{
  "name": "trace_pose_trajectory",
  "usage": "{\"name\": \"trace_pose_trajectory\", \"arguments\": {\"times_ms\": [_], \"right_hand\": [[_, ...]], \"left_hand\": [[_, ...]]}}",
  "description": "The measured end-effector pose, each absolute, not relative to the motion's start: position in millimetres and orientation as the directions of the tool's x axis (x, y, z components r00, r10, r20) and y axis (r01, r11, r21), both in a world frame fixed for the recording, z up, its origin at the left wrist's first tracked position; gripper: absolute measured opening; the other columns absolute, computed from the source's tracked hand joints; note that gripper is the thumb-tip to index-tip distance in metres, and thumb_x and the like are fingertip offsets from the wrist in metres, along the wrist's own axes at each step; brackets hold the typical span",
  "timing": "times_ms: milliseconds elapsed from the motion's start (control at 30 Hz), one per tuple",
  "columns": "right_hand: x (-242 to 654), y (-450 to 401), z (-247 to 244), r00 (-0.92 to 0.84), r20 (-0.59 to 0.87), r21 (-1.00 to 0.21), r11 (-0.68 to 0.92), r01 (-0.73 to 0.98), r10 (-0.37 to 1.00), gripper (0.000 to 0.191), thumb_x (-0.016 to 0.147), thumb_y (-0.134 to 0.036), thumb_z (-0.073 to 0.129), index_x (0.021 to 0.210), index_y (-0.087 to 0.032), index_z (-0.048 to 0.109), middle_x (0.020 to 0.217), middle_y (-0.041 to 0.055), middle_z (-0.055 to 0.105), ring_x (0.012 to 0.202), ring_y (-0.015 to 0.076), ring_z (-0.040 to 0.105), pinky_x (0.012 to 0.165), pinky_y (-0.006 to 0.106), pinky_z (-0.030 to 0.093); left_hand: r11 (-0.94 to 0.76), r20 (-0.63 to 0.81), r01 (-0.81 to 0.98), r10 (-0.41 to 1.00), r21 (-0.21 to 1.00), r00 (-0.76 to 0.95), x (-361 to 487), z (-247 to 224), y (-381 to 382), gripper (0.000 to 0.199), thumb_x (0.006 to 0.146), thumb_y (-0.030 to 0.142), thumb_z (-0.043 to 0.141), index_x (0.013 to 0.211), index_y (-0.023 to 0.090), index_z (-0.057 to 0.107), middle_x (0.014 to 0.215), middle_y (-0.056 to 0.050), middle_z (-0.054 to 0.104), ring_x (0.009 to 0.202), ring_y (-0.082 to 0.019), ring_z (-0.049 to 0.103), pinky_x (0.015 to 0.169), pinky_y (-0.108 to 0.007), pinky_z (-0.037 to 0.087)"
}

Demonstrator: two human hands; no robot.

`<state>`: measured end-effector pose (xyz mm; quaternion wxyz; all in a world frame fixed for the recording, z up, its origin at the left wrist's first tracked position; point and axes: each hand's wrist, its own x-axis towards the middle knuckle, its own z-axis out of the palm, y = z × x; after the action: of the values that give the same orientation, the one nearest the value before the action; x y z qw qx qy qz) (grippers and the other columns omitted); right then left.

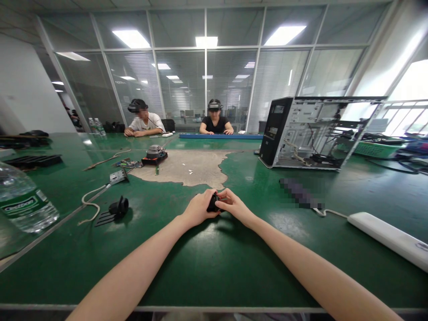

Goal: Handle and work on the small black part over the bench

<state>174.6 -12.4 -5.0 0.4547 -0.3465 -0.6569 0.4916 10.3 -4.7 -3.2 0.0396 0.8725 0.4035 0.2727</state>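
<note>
A small black part [212, 204] is held between my two hands, just above the green table near the middle of the view. My left hand [199, 206] is wrapped round its left side, with the thumb over the top. On the right side, my right hand [234, 206] pinches it with thumb and fingertips. A bit of red shows by the fingertips. The fingers cover much of the part, so its full shape is hidden.
The green table [200, 276] carries an open computer case [281, 133] at right, a white power strip [384, 238], a water bottle [26, 200] at left, a black bracket piece [117, 208] and a heatsink fan [154, 154]. Two people sit across the table.
</note>
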Motion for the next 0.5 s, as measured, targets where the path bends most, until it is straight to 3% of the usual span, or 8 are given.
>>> {"name": "trace_pose_trajectory", "arguments": {"times_ms": [267, 500], "right_hand": [[173.8, -8.2, -10.1, -0.301, 0.22, -0.96, 0.262, 0.104, 0.928, 0.031, 0.068, -0.036, 0.06, 0.091, -0.018, 0.049, 0.085, 0.0021, 0.055, 0.077, 0.0134, 0.055, 0.07, 0.03, 0.046], [178.3, -10.3, -6.2, -0.39, 0.249, -0.959, 0.283, 0.032, 0.886, 0.035, 0.063, -0.032, 0.066, 0.09, -0.021, 0.047, 0.088, 0.0004, 0.057, 0.079, 0.0131, 0.056, 0.074, 0.031, 0.045]], "left_hand": [[-0.693, 0.453, 0.667, 0.705, 0.275, 0.545, 10.1, -1.9, -6.0, 0.059, 0.065, 0.035, 0.064, 0.114, 0.021, 0.034, 0.109, -0.007, 0.048, 0.088, -0.022, 0.052, 0.077, -0.035, 0.04], [-0.693, 0.456, 0.684, 0.696, 0.226, 0.555, 9.6, 1.3, -7.1, 0.058, 0.065, 0.037, 0.063, 0.113, 0.02, 0.036, 0.106, -0.007, 0.05, 0.091, -0.024, 0.048, 0.08, -0.038, 0.036]]}}
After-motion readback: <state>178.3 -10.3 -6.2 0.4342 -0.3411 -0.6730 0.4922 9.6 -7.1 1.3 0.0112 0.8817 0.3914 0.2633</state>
